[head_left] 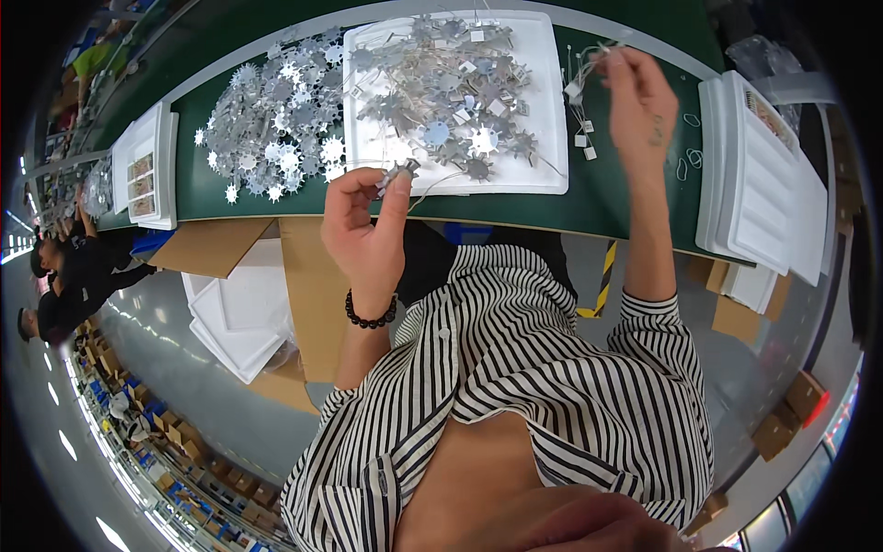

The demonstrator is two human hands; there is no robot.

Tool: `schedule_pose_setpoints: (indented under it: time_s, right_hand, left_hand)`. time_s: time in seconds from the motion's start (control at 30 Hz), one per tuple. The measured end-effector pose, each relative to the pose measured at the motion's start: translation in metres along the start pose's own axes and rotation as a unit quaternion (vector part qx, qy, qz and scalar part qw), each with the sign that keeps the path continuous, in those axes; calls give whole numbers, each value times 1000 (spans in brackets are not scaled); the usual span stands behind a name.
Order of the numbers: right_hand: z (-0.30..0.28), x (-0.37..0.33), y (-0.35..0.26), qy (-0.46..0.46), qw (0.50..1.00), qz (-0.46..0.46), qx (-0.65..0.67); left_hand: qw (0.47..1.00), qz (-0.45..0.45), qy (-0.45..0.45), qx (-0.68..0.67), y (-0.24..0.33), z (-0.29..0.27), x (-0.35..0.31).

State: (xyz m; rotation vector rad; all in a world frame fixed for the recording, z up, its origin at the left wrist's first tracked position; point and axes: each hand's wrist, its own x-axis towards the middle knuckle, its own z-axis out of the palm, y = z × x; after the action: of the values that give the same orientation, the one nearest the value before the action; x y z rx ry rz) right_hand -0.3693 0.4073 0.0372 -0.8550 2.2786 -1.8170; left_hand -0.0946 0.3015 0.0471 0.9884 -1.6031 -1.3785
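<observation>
Between thumb and fingers, my left hand [366, 225] pinches a small silver star-shaped metal plate [397, 175] at the near edge of a white tray [548, 175]. A thin wire trails rightward from near that hand. Beyond the tray's right side, my right hand [642, 115] is raised with its fingers pinched on thin wires [589, 66] that carry small white connectors [574, 89]. Inside the tray lies a tangled heap of star plates with wires and white connectors [441, 83]. Left of it, loose star plates [276, 115] are piled on the green table [198, 189].
Stacked white trays [750, 184] stand at the table's right end, near several rubber bands [694, 158]. More white trays [166, 166] are at the left. Below the table edge sit an open cardboard box [311, 304] and white foam sheets [235, 322]. Other people [83, 276] are at far left.
</observation>
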Motion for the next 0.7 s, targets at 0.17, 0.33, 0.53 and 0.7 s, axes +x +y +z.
schedule_pose_setpoints:
  time_s: [0.17, 0.33, 0.53, 0.7]
  right_hand:
    - [-14, 12, 11, 16, 995, -25, 92]
    - [-11, 19, 12, 50, 946, 22, 318]
    - [-13, 18, -42, 74, 931, -2, 358]
    - [41, -57, -81, -184, 971, 23, 152]
  left_hand:
    - [1000, 2, -19, -23, 0, 2, 1]
    - [998, 1, -20, -53, 0, 3, -1]
    - [990, -37, -8, -139, 23, 2, 9]
    - [966, -57, -38, -248, 30, 7, 15]
